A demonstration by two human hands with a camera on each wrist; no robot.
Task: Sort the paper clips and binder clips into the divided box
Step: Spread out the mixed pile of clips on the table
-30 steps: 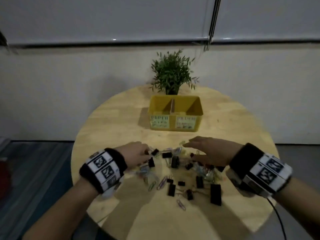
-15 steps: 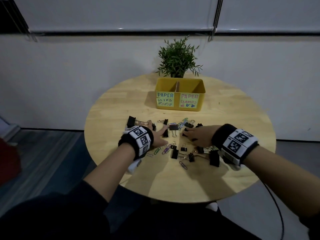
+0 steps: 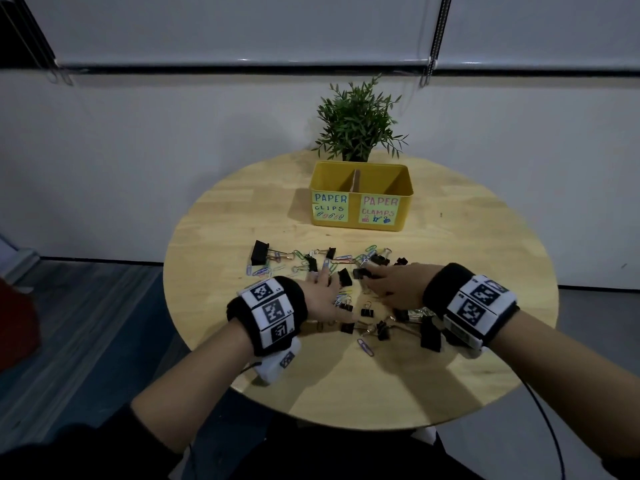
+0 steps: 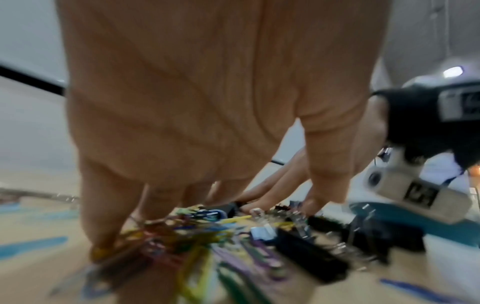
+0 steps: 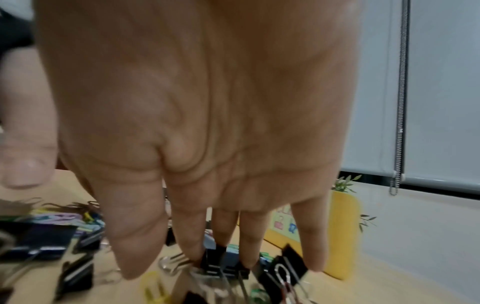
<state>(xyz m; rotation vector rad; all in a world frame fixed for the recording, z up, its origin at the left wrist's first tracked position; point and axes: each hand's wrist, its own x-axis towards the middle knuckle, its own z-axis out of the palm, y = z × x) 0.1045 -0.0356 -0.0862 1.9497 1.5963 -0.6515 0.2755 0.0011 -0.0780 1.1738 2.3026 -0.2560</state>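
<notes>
At the left edge of the scatter on the round wooden table (image 3: 467, 271), a large black binder clip (image 3: 259, 252) is seen lying with its wire handles pointing right. Just beside it, coloured paper clips (image 3: 263, 271) are spread across the wood. The left hand (image 3: 320, 296) is laid palm down over the middle of the pile, its fingers (image 4: 111, 216) stretched out nearly straight and resting on a tangle of coloured paper clips; nothing is gripped by it. Between the two hands, small black binder clips (image 3: 367, 311) are scattered. The right hand (image 3: 398, 285) is likewise spread flat, its fingertips (image 5: 192, 244) pressed down onto a black binder clip (image 5: 223, 265), with the thumb held apart and no clip enclosed. Another large binder clip (image 3: 430, 336) lies by the right wrist. Well behind the pile, the yellow divided box (image 3: 360, 195) stands upright; its left compartment is labelled PAPER CLIPS and its right PAPER CLAMPS. Whether anything lies inside cannot be told. A small potted plant (image 3: 358, 128) stands just behind the box.
</notes>
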